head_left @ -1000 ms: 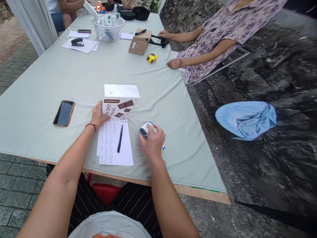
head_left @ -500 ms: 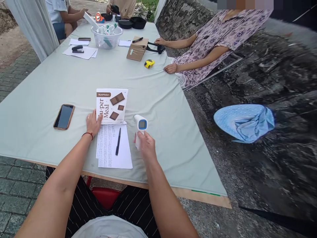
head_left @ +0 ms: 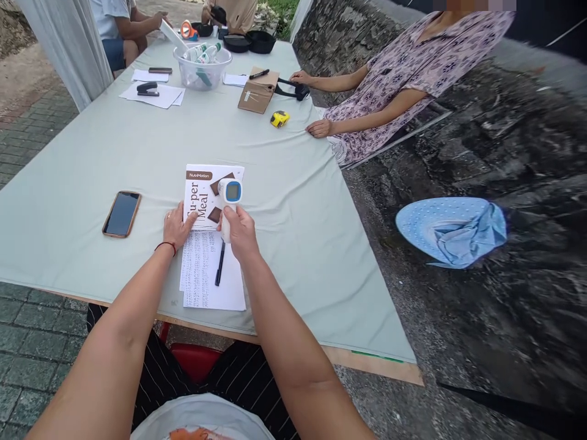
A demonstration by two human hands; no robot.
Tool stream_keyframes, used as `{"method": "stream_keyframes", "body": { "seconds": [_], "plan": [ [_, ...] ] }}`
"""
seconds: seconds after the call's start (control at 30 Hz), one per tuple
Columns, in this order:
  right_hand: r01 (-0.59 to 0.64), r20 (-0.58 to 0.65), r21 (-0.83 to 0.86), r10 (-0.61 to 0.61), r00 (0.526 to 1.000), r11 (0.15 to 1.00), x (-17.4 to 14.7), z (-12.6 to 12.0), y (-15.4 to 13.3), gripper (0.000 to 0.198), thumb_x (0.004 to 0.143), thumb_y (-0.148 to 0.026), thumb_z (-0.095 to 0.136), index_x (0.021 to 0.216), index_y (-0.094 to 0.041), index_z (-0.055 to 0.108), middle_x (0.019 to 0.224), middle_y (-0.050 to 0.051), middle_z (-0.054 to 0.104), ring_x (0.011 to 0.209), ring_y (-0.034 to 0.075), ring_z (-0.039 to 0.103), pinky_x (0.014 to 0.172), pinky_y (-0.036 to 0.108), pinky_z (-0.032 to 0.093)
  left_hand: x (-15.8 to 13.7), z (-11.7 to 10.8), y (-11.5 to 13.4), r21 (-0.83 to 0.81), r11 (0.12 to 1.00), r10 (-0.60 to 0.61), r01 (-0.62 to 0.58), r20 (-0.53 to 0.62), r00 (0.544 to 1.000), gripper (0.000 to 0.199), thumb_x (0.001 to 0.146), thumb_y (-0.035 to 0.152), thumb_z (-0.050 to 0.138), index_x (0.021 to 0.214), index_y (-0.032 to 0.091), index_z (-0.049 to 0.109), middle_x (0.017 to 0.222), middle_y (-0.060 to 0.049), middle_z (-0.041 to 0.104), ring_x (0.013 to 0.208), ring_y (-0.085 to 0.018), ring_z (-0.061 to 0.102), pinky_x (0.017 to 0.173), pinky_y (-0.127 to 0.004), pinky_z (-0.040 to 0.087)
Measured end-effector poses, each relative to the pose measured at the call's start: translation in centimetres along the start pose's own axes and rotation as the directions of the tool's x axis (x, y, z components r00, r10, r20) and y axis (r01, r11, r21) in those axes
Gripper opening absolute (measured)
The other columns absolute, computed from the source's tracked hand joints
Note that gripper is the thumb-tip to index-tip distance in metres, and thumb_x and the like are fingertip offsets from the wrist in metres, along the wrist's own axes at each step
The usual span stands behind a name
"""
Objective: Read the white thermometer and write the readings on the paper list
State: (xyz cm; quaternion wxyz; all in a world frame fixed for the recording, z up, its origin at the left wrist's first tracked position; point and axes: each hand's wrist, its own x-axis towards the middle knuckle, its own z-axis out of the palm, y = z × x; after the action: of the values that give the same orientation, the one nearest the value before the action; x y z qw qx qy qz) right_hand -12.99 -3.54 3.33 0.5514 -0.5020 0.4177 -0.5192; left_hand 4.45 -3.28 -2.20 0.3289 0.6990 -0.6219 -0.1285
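Observation:
My left hand grips the lower left edge of a white box with brown print and chocolate pictures, its thumb on the front face. In my right hand is a white infrared thermometer with a blue-rimmed screen facing me. It is held over the right side of the box and hides part of the print. Whether it touches the box I cannot tell. Below the box lie written paper sheets with a black pen on top. A phone in a brown case lies to the left.
Farther along the table are a yellow tape measure, a brown notebook, a clear tub of bottles, a stapler on papers and black pans. A person in a floral dress sits at the right; others are at the far end.
My right hand has brought the thermometer left and upward, from beside the box to over its front. My left hand keeps its hold on the box.

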Motion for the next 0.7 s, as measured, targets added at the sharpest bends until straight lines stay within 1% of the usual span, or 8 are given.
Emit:
{"method": "stream_keyframes", "body": {
  "seconds": [0.1, 0.23, 0.37, 0.47, 0.6, 0.7],
  "plan": [
    [-0.020, -0.002, 0.013, 0.020, 1.000, 1.000, 0.7, 0.1, 0.5, 0.048, 0.075, -0.067, 0.061, 0.077, -0.021, 0.051, 0.062, -0.003, 0.050, 0.053, 0.012, 0.048, 0.050, 0.025, 0.045, 0.0, 0.1, -0.1, -0.007, 1.000, 0.005, -0.005, 0.011, 1.000, 0.055, 0.098, 0.055, 0.031, 0.132, 0.018, 0.051, 0.113, -0.012, 0.065, 0.110, -0.028, 0.057, 0.104, -0.046, 0.038],
    [-0.045, 0.014, 0.009, 0.045, 0.999, 0.999, 1.0, 0.1, 1.0, 0.048, 0.076, -0.068, 0.060, 0.077, -0.020, 0.053, 0.061, -0.001, 0.051, 0.053, 0.013, 0.050, 0.047, 0.025, 0.043, 0.1, 0.2, -0.1, -0.010, 1.000, -0.001, 0.001, 0.016, 1.000, 0.056, 0.098, 0.055, 0.030, 0.134, 0.017, 0.051, 0.116, -0.012, 0.065, 0.111, -0.029, 0.057, 0.104, -0.047, 0.037],
    [-0.037, -0.035, -0.021, 0.036, 0.999, 0.999, 0.9, 0.2, 1.2, 0.046, 0.078, -0.065, 0.059, 0.078, -0.020, 0.053, 0.060, -0.001, 0.051, 0.052, 0.012, 0.048, 0.046, 0.024, 0.040, 0.0, 0.2, 0.0, -0.005, 1.000, -0.003, 0.003, 0.020, 1.000, 0.056, 0.098, 0.054, 0.029, 0.135, 0.017, 0.050, 0.118, -0.013, 0.064, 0.114, -0.029, 0.056, 0.105, -0.047, 0.036],
    [-0.041, -0.062, 0.010, 0.042, 0.997, 0.999, 0.7, 0.3, 1.3, 0.043, 0.076, -0.062, 0.063, 0.080, -0.020, 0.055, 0.061, -0.002, 0.052, 0.052, 0.012, 0.047, 0.046, 0.024, 0.040, 0.0, 0.2, 0.1, -0.014, 1.000, 0.003, -0.003, 0.018, 1.000, 0.055, 0.098, 0.053, 0.030, 0.136, 0.018, 0.049, 0.119, -0.012, 0.065, 0.116, -0.028, 0.056, 0.107, -0.046, 0.035],
    [-0.057, -0.057, 0.057, 0.060, 0.997, 0.997, 0.6, 0.5, 1.1, 0.043, 0.074, -0.061, 0.065, 0.081, -0.020, 0.055, 0.062, -0.002, 0.052, 0.053, 0.012, 0.047, 0.046, 0.024, 0.040, 0.0, 0.2, 0.1, -0.008, 1.000, -0.013, 0.013, 0.022, 1.000, 0.055, 0.098, 0.054, 0.031, 0.134, 0.017, 0.049, 0.121, -0.012, 0.064, 0.115, -0.029, 0.056, 0.106, -0.047, 0.035],
    [-0.064, -0.044, 0.077, 0.067, 0.997, 0.995, 0.6, 0.6, 1.0, 0.045, 0.074, -0.062, 0.065, 0.082, -0.020, 0.054, 0.062, -0.003, 0.051, 0.053, 0.012, 0.047, 0.047, 0.024, 0.039, 0.0, 0.2, 0.2, -0.022, 1.000, -0.001, 0.001, 0.010, 1.000, 0.054, 0.098, 0.055, 0.031, 0.133, 0.018, 0.050, 0.119, -0.011, 0.065, 0.112, -0.029, 0.056, 0.104, -0.047, 0.036]
  ]
}}
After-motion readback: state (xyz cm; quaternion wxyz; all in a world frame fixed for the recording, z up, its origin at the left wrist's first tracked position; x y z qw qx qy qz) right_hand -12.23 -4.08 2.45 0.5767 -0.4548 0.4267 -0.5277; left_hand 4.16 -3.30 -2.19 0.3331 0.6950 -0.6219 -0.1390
